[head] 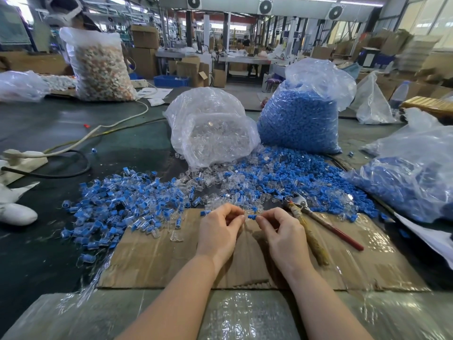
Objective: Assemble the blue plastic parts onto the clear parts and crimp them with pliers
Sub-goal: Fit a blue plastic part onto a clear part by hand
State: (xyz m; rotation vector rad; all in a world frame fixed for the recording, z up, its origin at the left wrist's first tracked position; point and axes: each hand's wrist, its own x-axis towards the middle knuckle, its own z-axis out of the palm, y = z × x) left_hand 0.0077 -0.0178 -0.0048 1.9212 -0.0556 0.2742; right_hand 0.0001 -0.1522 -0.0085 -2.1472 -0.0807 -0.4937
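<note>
My left hand (219, 230) pinches a small clear part (245, 213) between thumb and fingertips. Facing it, my right hand (279, 231) pinches a small blue part (251, 216) whose tip points at the clear one; the two parts are almost touching. Both hands hover over a taped cardboard sheet (159, 261). The pliers (316, 217), with one red handle and one wrapped handle, lie on the cardboard just right of my right hand. A heap of assembled blue-and-clear pieces (117, 204) lies to the left, and loose blue parts (294, 177) are piled ahead.
A bag of clear parts (210, 128) and a bag of blue parts (301, 114) stand behind the piles. Another bag of blue parts (411, 182) lies at the right. White and black cables (81, 141) cross the green table at the left. A person sits behind a bag (98, 65) at far left.
</note>
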